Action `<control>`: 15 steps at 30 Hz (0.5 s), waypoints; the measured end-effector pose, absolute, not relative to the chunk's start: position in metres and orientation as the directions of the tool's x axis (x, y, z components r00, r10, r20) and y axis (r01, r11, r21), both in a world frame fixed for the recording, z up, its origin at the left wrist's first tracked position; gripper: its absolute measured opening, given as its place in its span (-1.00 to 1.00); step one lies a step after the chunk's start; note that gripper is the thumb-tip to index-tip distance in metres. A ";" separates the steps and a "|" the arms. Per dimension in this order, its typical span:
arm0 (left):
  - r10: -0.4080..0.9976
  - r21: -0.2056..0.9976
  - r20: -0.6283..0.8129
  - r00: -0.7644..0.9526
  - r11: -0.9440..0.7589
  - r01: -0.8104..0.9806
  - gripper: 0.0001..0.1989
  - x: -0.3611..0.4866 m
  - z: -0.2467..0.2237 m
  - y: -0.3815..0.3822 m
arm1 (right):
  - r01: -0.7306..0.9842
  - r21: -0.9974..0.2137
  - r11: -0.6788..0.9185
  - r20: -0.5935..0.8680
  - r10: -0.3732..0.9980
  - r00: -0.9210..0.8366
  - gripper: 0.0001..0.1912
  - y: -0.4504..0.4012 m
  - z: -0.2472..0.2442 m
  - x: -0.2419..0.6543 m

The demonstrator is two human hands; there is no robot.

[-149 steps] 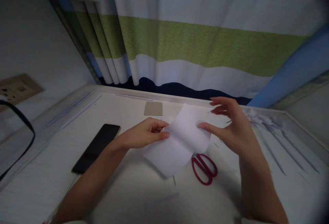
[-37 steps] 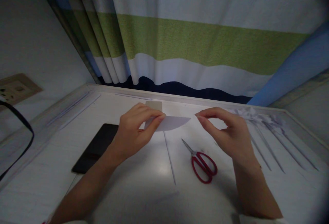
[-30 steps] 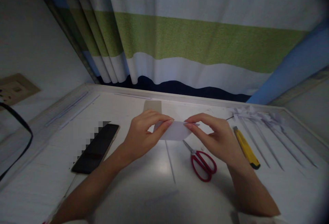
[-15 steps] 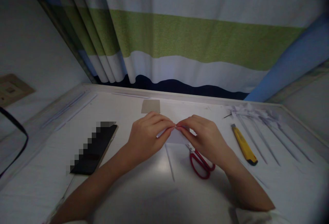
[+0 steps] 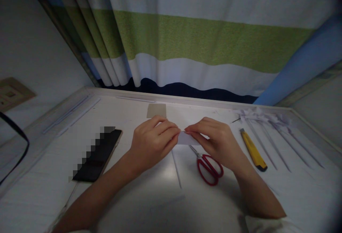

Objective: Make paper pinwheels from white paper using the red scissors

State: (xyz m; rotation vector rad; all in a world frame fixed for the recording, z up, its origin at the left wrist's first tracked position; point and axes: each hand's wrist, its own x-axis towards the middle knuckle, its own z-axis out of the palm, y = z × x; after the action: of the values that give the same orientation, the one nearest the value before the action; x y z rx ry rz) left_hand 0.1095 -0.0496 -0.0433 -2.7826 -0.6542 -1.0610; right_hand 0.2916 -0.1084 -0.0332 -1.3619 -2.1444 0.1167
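A small piece of white paper (image 5: 187, 138) is stretched between my two hands above the table. My left hand (image 5: 153, 138) pinches its left end, thumb against fingers. At the right, the fingertips of my right hand (image 5: 213, 138) press together on its upper edge. Red-handled scissors (image 5: 210, 169) lie below my right hand, their blades pointing up toward the paper. A thin white stick (image 5: 176, 170), perhaps rolled paper, rests on the table below the hands. Just beyond my left hand is a small grey-beige square (image 5: 156, 110).
At the left lies a black phone (image 5: 100, 158) with a cable. A yellow utility knife (image 5: 253, 150) is on the right, beside several white paper flowers (image 5: 263, 116) with long stems. Thin white strips (image 5: 80, 115) lie at the back left. A curtain (image 5: 187, 37) hangs behind the table.
My hands have moved slightly apart, and more of the white paper shows between them. The scissors' blades are less covered by my right hand.
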 end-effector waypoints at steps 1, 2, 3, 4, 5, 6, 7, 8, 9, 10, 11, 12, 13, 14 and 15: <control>0.354 0.055 0.659 0.664 -0.903 0.427 -0.89 0.108 -0.043 -0.049 | 0.791 -0.386 0.474 0.442 0.848 -0.292 -0.84 -0.109 -0.031 0.293; 0.350 0.048 0.665 0.659 -0.901 0.431 -0.89 0.107 -0.043 -0.048 | 0.784 -0.398 0.476 0.458 0.844 -0.280 -0.85 -0.111 -0.030 0.296; 0.348 0.042 0.670 0.655 -0.899 0.435 -0.89 0.106 -0.042 -0.047 | 0.779 -0.407 0.477 0.472 0.840 -0.268 -0.85 -0.112 -0.028 0.298; 0.349 0.038 0.674 0.651 -0.897 0.441 -0.90 0.105 -0.042 -0.045 | 0.775 -0.415 0.477 0.485 0.837 -0.255 -0.86 -0.113 -0.026 0.300; 0.351 0.035 0.675 0.649 -0.894 0.447 -0.90 0.104 -0.042 -0.044 | 0.774 -0.420 0.474 0.497 0.834 -0.241 -0.86 -0.113 -0.025 0.303; 0.354 0.032 0.675 0.647 -0.890 0.454 -0.91 0.103 -0.041 -0.042 | 0.772 -0.425 0.473 0.510 0.830 -0.228 -0.86 -0.114 -0.024 0.305; 0.359 0.030 0.675 0.645 -0.886 0.462 -0.91 0.102 -0.040 -0.041 | 0.770 -0.430 0.470 0.518 0.828 -0.215 -0.86 -0.114 -0.024 0.307; 0.362 0.027 0.674 0.644 -0.884 0.467 -0.91 0.102 -0.040 -0.040 | 0.770 -0.434 0.468 0.525 0.826 -0.206 -0.86 -0.114 -0.023 0.308; 0.363 0.024 0.671 0.646 -0.882 0.470 -0.91 0.102 -0.039 -0.040 | 0.770 -0.436 0.467 0.531 0.824 -0.199 -0.87 -0.114 -0.023 0.309; 0.363 0.021 0.672 0.646 -0.881 0.473 -0.92 0.102 -0.038 -0.040 | 0.769 -0.435 0.468 0.537 0.820 -0.195 -0.87 -0.114 -0.023 0.310; 0.364 0.019 0.670 0.647 -0.880 0.475 -0.92 0.102 -0.038 -0.040 | 0.769 -0.434 0.469 0.538 0.820 -0.196 -0.87 -0.113 -0.023 0.311; 0.364 0.016 0.670 0.647 -0.879 0.477 -0.92 0.102 -0.037 -0.040 | 0.769 -0.435 0.469 0.537 0.821 -0.197 -0.87 -0.113 -0.023 0.311; 0.363 0.013 0.669 0.649 -0.878 0.478 -0.92 0.101 -0.037 -0.039 | 0.768 -0.437 0.468 0.536 0.821 -0.195 -0.87 -0.113 -0.023 0.311; 0.363 0.007 0.668 0.649 -0.876 0.483 -0.91 0.100 -0.037 -0.038 | 0.767 -0.441 0.466 0.537 0.822 -0.190 -0.87 -0.113 -0.023 0.312; 0.366 -0.002 0.668 0.647 -0.870 0.494 -0.91 0.098 -0.038 -0.035 | 0.766 -0.446 0.462 0.544 0.820 -0.178 -0.87 -0.113 -0.023 0.314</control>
State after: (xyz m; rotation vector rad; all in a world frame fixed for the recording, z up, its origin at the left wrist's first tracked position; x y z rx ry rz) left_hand 0.0977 -0.0346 -0.0377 -2.6812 -0.7073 -1.0272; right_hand 0.3135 -0.1134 -0.0229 -1.3216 -1.9589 0.0910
